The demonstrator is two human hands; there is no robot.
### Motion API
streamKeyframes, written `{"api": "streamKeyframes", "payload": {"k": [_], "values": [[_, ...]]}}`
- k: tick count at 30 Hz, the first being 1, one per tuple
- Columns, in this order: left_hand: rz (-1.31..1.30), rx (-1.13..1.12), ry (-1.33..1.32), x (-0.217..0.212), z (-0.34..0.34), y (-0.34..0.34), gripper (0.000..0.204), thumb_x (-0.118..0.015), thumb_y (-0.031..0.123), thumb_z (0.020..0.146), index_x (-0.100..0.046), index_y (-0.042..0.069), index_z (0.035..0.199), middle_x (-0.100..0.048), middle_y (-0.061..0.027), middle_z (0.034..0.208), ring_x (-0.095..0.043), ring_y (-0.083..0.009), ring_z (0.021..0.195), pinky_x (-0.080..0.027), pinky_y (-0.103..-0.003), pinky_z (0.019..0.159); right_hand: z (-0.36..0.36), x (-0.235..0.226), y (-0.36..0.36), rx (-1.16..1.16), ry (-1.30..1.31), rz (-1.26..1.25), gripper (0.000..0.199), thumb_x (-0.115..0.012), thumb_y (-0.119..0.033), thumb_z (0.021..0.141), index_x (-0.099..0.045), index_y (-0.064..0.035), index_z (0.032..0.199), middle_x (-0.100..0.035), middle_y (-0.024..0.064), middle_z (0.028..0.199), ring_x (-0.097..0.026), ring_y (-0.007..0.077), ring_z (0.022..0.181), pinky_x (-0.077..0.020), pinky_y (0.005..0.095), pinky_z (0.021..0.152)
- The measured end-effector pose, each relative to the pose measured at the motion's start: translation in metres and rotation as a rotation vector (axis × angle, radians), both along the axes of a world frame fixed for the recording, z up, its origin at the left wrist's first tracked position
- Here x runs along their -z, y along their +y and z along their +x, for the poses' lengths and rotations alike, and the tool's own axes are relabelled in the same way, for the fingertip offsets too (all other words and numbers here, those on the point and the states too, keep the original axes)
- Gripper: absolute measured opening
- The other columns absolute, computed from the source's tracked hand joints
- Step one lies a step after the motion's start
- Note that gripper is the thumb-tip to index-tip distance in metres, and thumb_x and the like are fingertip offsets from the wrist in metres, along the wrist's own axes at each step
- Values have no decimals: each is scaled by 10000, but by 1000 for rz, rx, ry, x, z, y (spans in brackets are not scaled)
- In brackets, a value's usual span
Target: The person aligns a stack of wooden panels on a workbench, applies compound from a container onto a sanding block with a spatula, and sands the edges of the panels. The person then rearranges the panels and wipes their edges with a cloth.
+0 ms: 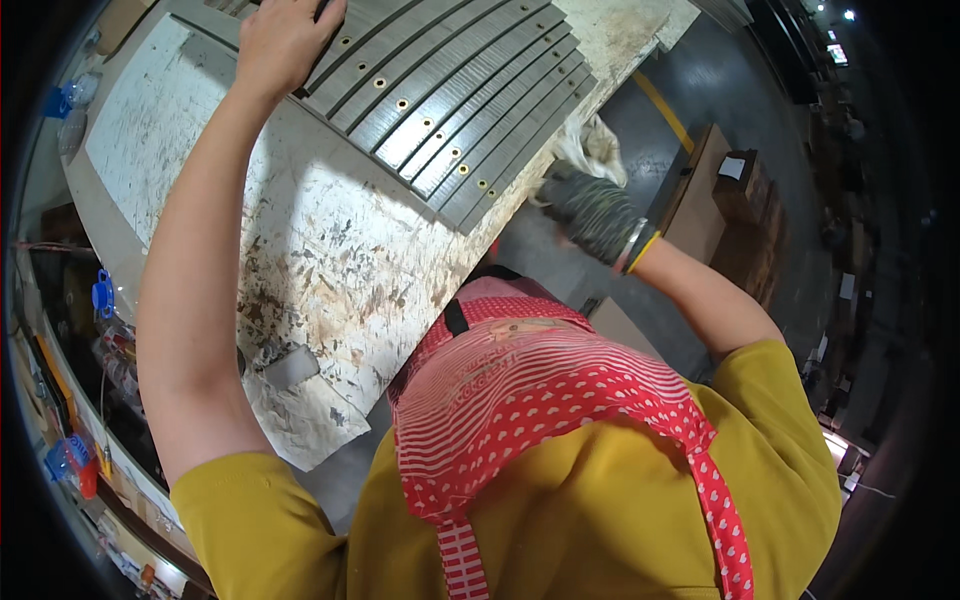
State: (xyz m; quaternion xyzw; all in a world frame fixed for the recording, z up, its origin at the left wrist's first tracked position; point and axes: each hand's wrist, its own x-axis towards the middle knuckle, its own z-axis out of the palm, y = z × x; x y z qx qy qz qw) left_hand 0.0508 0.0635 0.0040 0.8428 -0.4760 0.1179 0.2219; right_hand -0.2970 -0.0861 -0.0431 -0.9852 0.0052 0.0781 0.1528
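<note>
My bare left hand (285,48) is at the upper left, over the end of a row of grey slats (440,95). Its fingers curl around something dark, partly cut off by the top edge of the view. The slats lie side by side, slightly fanned, with dark gaps between them and brass-rimmed holes near their ends. My right hand (595,210), in a dark grey knitted glove with a yellow cuff edge, is closed on a crumpled white cloth (595,150) beside the table's right edge. Motion blurs its fingertips a little.
The white worktable (330,240) is stained with brown and dark marks. On its near corner lie a paper sheet (310,420) and a small grey block (290,368). Blue-capped plastic bottles (75,95) line the left side. Cardboard boxes (742,185) stand on the floor to the right.
</note>
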Motion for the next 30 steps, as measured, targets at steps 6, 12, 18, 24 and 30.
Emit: {"api": "streamKeyframes", "payload": {"k": [6, 12, 18, 24, 30], "values": [[17, -23, 12, -1, -2, -1, 399, -467, 329, 870, -560, 96, 1181, -505, -119, 1265, -433, -290, 1207, -353, -424, 968, 48, -30, 70, 67, -231, 91, 374, -648, -182, 682, -571, -57, 1026, -548, 139, 956, -591, 278, 855, -495, 389, 734], [12, -2, -19, 0, 2, 3, 392, -471, 327, 869, -561, 98, 1174, -508, -118, 1262, -436, -288, 1203, -355, -426, 965, 51, 2, 50, 294, -368, -63, 339, -681, -302, 632, -563, -57, 833, -544, 164, 866, -585, 285, 779, -500, 419, 607], [3, 8, -18, 0, -1, -10, 395, -478, 328, 867, -555, 99, 1180, -506, -123, 1264, -437, -285, 1203, -354, -426, 971, 45, 20, 84, 117, -420, 2, 548, -742, -470, 576, -536, -35, 837, -566, 168, 832, -623, 301, 700, -509, 419, 631], [0, 60, -160, 18, 24, -2, 418, -447, 402, 911, -509, 212, 1278, -485, -40, 1323, -459, -247, 1207, -367, -384, 983, 49, -10, -7, 71, -180, -161, 450, -716, -393, 609, -578, -70, 889, -551, 58, 891, -574, 230, 837, -493, 329, 728], [140, -30, -154, 17, 24, -7, 419, -451, 398, 922, -495, 230, 1303, -447, -32, 1375, -408, -201, 1276, -317, -380, 1046, 43, 0, 49, 131, -247, -134, 262, -600, -123, 753, -549, -117, 1010, -542, 91, 923, -590, 241, 921, -455, 368, 856]]}}
